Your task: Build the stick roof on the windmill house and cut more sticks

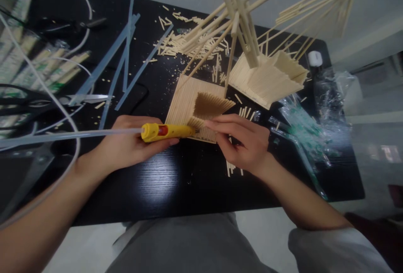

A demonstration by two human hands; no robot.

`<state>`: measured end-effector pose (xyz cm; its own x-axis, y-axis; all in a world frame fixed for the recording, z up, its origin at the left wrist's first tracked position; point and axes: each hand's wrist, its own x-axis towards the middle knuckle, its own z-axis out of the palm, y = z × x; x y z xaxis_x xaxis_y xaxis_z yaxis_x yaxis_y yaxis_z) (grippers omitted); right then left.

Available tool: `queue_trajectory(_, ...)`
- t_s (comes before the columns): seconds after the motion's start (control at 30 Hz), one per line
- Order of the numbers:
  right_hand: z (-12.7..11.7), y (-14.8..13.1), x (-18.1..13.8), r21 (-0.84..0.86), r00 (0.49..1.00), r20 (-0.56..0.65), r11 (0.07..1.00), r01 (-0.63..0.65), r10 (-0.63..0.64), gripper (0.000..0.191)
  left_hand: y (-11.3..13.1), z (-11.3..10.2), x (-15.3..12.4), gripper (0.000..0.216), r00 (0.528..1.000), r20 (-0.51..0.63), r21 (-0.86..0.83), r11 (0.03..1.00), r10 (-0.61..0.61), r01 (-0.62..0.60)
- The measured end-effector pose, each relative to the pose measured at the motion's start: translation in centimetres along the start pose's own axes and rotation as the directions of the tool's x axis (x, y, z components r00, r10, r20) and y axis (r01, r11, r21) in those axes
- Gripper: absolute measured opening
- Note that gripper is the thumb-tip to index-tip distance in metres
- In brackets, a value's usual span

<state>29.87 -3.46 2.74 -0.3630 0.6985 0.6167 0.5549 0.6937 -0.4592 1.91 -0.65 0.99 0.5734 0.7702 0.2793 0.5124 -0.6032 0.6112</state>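
Observation:
My left hand [134, 141] is closed around a yellow glue gun [170, 131], with a clear glue stick [113, 133] running out of its back end. The gun's tip meets the low edge of a small box wall built of wooden sticks [210, 107], which rises from a flat stick base [185, 92]. From the right, my right hand [244, 139] pinches at the same wall with thumb and forefinger. Its fingertips hide whatever lies between them. Short cut sticks [231, 168] lie on the black table below this hand.
Another stick structure [267, 76] with long upright sticks stands at the back right. Cut pieces [201, 42] are scattered behind the base. Blue-clear glue sticks [126, 50], scissors [91, 98], pliers [91, 23] and a white cable [67, 115] lie left. Plastic wrappers [308, 130] lie right.

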Motion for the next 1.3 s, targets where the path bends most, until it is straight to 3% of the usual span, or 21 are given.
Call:
queue_trajectory(0.2,0.00,0.02,-0.09,0.006,1.000,0.002,1.000,-0.001,0.001,0.033,-0.21,0.12,-0.04,0.029,0.999,0.010,-0.113,0.993,-0.038,0.039)
queue_trajectory(0.4,-0.10,-0.09,-0.02,0.002,1.000,0.008,1.000,-0.002,0.002,0.033,0.13,-0.21,0.14,0.028,0.988,0.114,-0.104,0.988,-0.105,0.117)
queue_trajectory(0.63,-0.08,-0.10,-0.02,0.002,1.000,0.007,1.000,-0.010,0.010,0.029,0.02,-0.10,0.12,0.025,0.999,0.036,-0.069,0.997,-0.028,0.030)
queue_trajectory(0.9,-0.05,-0.06,-0.02,0.014,1.000,0.004,1.000,0.002,-0.002,0.026,0.37,-0.51,-0.15,0.028,0.996,-0.052,-0.110,0.992,-0.068,0.062)
queue_trajectory(1.2,-0.26,-0.04,0.26,0.037,1.000,0.025,0.999,0.005,-0.006,0.032,0.03,-0.30,0.14,0.023,0.998,0.012,-0.107,0.992,-0.059,0.060)
queue_trajectory(1.3,-0.20,0.00,0.20,0.045,1.000,0.024,0.999,-0.005,0.004,0.034,0.18,-0.43,0.11,0.022,0.998,-0.018,-0.131,0.989,-0.066,0.063)
